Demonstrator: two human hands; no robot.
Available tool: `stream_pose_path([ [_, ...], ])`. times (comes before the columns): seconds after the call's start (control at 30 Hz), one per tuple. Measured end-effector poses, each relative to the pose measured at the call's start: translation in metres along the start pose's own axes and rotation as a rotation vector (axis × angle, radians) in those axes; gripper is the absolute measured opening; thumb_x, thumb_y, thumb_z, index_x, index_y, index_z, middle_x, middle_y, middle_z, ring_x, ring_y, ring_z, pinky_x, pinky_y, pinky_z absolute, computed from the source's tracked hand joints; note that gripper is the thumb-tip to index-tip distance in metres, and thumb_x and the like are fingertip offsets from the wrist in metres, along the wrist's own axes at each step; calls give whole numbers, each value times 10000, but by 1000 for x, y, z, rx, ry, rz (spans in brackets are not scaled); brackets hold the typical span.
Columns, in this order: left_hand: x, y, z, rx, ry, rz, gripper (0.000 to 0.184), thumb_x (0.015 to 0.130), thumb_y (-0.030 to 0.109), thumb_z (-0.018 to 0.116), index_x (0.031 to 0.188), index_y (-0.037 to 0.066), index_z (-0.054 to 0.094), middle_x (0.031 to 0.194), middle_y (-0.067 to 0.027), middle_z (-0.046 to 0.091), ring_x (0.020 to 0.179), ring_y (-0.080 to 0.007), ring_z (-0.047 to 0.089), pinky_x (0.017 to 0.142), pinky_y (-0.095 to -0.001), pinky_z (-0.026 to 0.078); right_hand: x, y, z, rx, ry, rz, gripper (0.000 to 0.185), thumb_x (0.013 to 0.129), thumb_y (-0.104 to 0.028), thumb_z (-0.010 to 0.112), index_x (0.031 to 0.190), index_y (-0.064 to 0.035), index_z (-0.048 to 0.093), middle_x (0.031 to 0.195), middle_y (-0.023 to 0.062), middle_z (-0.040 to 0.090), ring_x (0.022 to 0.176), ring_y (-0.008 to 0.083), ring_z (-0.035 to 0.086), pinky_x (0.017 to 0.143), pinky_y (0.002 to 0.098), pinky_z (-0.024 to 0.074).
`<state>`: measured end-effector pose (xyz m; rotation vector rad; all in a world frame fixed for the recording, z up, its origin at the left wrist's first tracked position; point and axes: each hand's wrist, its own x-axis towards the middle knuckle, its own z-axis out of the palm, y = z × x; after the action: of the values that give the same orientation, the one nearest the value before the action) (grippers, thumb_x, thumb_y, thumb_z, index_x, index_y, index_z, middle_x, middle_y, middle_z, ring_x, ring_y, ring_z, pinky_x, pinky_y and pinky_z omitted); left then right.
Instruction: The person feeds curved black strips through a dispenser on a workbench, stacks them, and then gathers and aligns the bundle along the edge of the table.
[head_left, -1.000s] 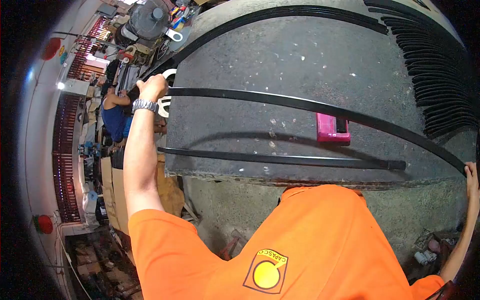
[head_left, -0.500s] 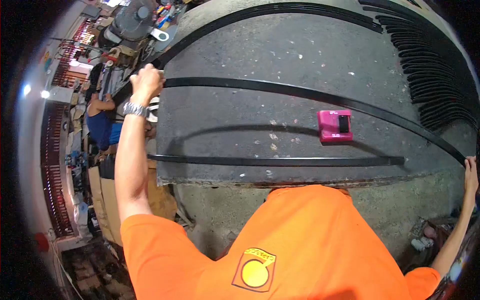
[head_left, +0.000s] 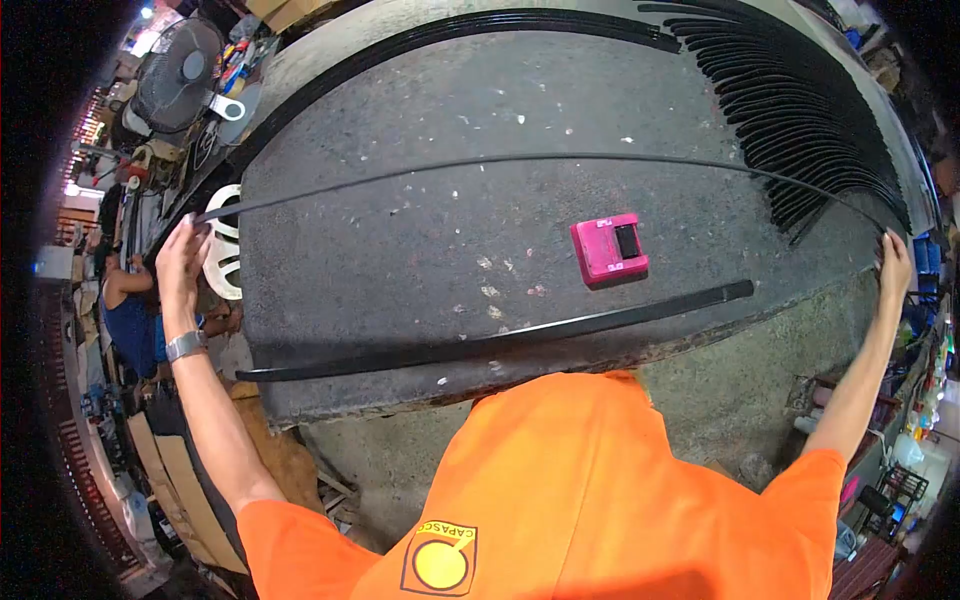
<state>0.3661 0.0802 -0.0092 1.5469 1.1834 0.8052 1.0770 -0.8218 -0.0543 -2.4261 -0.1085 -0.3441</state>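
A long, thin black strip (head_left: pixel 540 157) spans the table, bowed upward in the middle and seen edge-on. My left hand (head_left: pixel 183 260) is closed on its left end, beyond the table's left edge. At the far right, the fingers of my right hand (head_left: pixel 895 262) pinch the other end. Below the held strip, a pink box-shaped block (head_left: pixel 610 250) with a black patch sits on the grey table (head_left: pixel 380 270). Another black strip (head_left: pixel 500 338) lies along the near edge, apart from both hands.
Several dark strips (head_left: pixel 480 28) run along the table's far edge. A pile of black strips (head_left: pixel 790 110) fans out at the right. Past the left edge stand a white plastic chair (head_left: pixel 222 245) and a fan (head_left: pixel 180 75). A person in blue (head_left: pixel 130 315) sits at the left.
The held strip has turned from showing its broad face to its thin edge. My right hand has risen along the right side. My view has shifted, so the table appears tilted.
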Motion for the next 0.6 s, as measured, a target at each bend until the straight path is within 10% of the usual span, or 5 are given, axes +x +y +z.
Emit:
stream_pose_path([
  [0.3, 31, -176, -73, -766, 179, -32, 274, 894, 15, 745, 1098, -58, 579, 1185, -142, 610, 1046, -221, 639, 1024, -326, 555, -56, -127, 149, 1006, -164, 232, 289, 941, -131, 700, 1207, -39, 632, 904, 50, 676, 845, 162, 675, 721, 274, 584],
  [0.6, -53, -367, -47, -1019, 507, -278, 262, 930, -15, 671, 1159, -42, 547, 1129, -136, 661, 1133, -286, 648, 1080, -407, 526, -185, -40, 257, 1279, -269, 712, 167, 925, -161, 702, 1033, -48, 645, 942, 93, 660, 1044, 321, 675, 908, 465, 576],
])
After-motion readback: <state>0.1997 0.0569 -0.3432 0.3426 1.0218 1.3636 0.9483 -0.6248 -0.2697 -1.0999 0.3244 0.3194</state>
